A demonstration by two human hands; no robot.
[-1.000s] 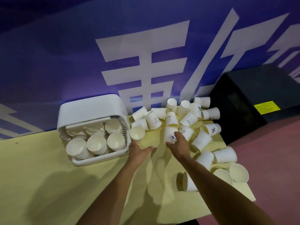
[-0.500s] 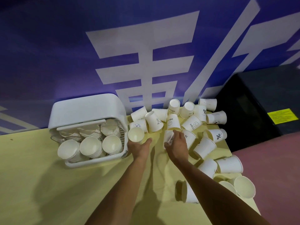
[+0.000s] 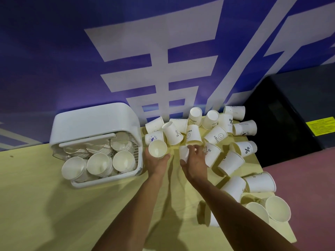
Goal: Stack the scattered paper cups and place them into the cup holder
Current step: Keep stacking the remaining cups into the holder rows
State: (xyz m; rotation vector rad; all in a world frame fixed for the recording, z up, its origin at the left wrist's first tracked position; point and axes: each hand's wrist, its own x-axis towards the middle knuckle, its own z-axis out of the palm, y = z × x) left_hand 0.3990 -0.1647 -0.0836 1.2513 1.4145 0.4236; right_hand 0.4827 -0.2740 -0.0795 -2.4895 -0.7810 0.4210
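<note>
1. Head view, the only one. The holder (image 3: 108,181) is a white box on the table (image 3: 45,205) by the blue wall (image 3: 54,51), w/ its lid (image 3: 94,118) tipped back. Inside are stacks (image 3: 98,164) of cups, mouths up. The front row of three is plain to see; the back row is partly under the lid.
2. L hand (image 3: 155,163) is just right of the holder, fingers curled under and round the L cup (image 3: 157,148), which is upright w/ its mouth up. One cup or a few nested, can't tell.
3. R hand (image 3: 194,163) is a bit further right of the holder, fingers curled over the R cup (image 3: 184,153), which is tilted. Whether it's off the table, can't tell.
4. Loose cups (image 3: 215,135) are all right of the holder, mostly on their sides, some bottoms-up, trailing to the far right edge of the table.
5. Step, as I read it: gathering and nesting. Each hand has a cup and nothing is heading to the holder yet. Plenty left to do.
6. Nxt move probably needs the R cup turned mouth-up, lined up over the L cup and dropped in straight. Go light on the squeeze, since thin paper rims buckle. The holder looks fairly full, so a free spot needs finding.
</note>
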